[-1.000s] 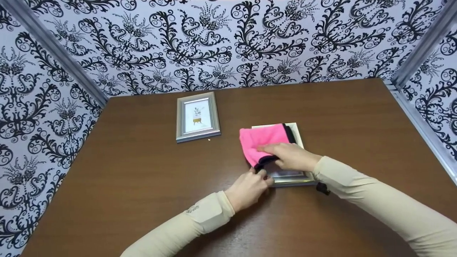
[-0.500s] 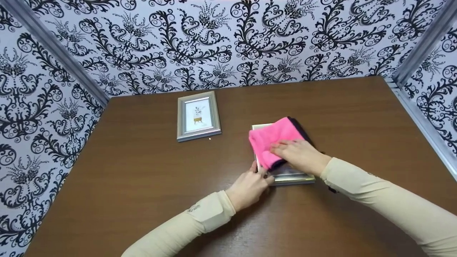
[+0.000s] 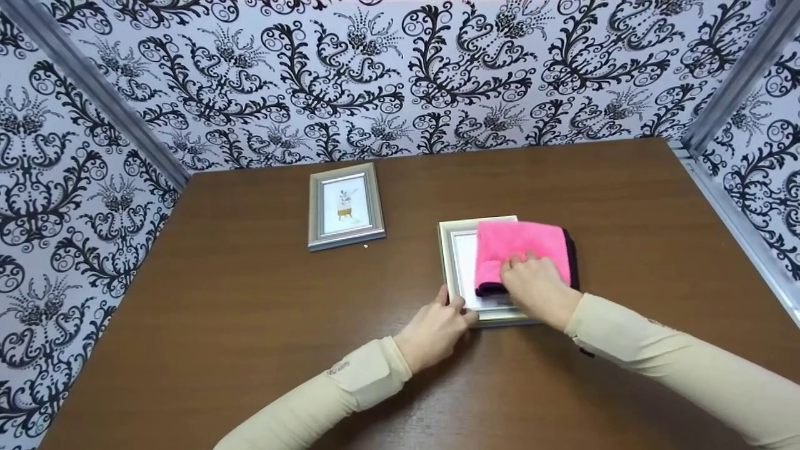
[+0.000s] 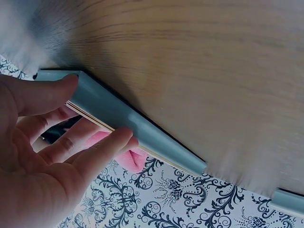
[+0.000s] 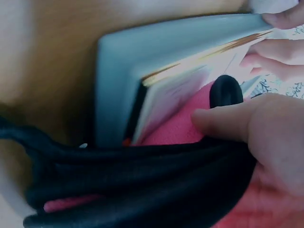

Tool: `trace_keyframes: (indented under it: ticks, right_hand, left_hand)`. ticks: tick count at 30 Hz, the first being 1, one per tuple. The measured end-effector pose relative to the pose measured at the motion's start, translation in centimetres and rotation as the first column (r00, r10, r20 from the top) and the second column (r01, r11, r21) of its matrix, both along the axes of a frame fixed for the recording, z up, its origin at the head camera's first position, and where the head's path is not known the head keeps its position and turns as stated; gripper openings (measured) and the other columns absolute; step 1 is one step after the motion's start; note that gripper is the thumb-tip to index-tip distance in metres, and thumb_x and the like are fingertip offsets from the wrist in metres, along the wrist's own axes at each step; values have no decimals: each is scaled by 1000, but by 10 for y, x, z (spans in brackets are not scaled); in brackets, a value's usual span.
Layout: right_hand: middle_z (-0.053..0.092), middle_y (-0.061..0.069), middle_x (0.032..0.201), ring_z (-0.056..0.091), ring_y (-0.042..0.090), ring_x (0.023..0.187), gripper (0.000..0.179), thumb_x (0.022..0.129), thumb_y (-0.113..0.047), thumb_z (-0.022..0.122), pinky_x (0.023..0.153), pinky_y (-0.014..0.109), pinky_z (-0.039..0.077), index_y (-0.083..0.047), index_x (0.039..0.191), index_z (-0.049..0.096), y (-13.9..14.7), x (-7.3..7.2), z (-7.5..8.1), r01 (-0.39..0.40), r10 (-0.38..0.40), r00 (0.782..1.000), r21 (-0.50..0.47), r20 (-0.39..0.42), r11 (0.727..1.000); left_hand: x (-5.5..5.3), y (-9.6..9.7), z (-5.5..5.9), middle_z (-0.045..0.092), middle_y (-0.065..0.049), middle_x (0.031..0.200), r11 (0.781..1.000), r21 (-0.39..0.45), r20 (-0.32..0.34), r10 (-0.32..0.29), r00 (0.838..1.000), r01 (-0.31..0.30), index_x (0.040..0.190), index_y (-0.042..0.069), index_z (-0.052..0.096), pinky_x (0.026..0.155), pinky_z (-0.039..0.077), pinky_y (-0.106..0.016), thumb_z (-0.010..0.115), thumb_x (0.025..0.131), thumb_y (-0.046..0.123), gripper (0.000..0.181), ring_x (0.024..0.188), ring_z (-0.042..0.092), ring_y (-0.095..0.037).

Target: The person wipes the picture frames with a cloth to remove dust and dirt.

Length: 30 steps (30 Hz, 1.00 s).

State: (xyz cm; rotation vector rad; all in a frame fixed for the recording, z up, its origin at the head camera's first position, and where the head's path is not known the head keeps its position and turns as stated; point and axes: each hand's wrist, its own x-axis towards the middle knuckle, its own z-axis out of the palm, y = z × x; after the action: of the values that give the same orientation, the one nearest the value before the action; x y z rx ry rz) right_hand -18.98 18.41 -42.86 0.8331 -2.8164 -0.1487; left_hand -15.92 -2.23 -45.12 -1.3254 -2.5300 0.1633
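Under the fingers of my right hand (image 3: pixel 539 289) lay the pink cloth (image 3: pixel 525 240), bright, soft-looking and folded, with black edging down its right side and along the near edge. I had those fingers bent into it and my thumb against a black fold, gripping it. The cloth covered much of the picture frame (image 3: pixel 462 226) and reached past its right edge; left of those fingers, the pale rim and a white strip inside it showed. At the frame's near left corner, my left hand (image 3: pixel 434 331) held on, thumb on the near side, fingers spread a little along the left. The frame's outer side looked blue-grey. Beyond my left fingers and farther left, a second frame (image 3: pixel 315 212) lay on the brown surface (image 3: pixel 281 300), showing a plant in a yellow pot.
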Motion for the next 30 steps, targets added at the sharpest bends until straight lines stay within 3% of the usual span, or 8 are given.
trace_keyframes:
  ticks: [3,5,8,11,15,19,23,30]
  right_hand:
    - [54,14,67,53,32,56,23,69,-9,75,42,44,45,5,81,61,-7,-1,4,0,2,999,-53,38,999]
    - [56,13,67,55,33,57,22,71,-11,75,44,46,45,2,79,60,-11,-4,7,-4,12,997,-99,82,995]
    - [61,13,71,58,35,59,18,75,-11,72,47,47,46,-1,84,61,-19,-9,9,-13,37,988,-163,149,986]
    - [64,11,75,61,34,65,17,77,-9,69,50,49,48,-3,92,63,-25,-12,8,-40,93,973,-245,209,969]
    - [68,8,88,66,30,79,23,82,-9,66,63,50,51,-6,105,65,-29,-13,5,-108,209,942,-352,264,930]
    - [66,11,115,63,31,104,36,88,-8,61,85,51,50,-4,124,62,-24,-14,2,-166,309,901,-414,305,895]
    - [59,15,128,55,31,118,41,90,-5,59,97,49,44,-1,131,57,-15,-13,3,-220,352,879,-382,321,898]
    - [62,14,125,57,33,116,47,80,5,63,95,50,45,0,127,60,5,-10,9,-278,351,889,-261,296,924]
  left_hand:
    - [0,0,0,62,-7,86,1000,-4,-34,-6,999,6,90,15,64,72,56,-32,71,84,23,12,89,61,-27]
    - [0,0,0,63,-7,87,1000,-7,-61,-12,998,12,88,15,65,79,55,-34,72,83,23,12,88,62,-24]
    - [-1,1,0,64,-7,89,1000,-6,-88,-17,996,16,88,16,66,85,53,-36,73,82,24,13,90,63,-23]
    - [0,1,-1,62,-6,88,1000,-6,-92,-21,996,21,89,17,66,78,55,-33,74,81,24,13,85,63,-23]
    - [2,0,-1,62,-4,87,1000,6,-50,-17,999,17,91,16,66,62,56,-29,73,82,21,12,76,62,-21]
    - [3,0,-1,64,-5,89,1000,30,12,-4,1000,4,90,15,66,60,56,-30,72,81,15,11,76,63,-21]
    - [3,-1,-2,65,-5,89,999,38,23,-2,1000,1,91,15,65,61,56,-31,72,82,14,11,80,63,-22]
    - [1,-5,-7,62,-4,94,996,92,27,-10,1000,7,94,16,65,58,56,-27,73,82,17,14,91,60,-26]
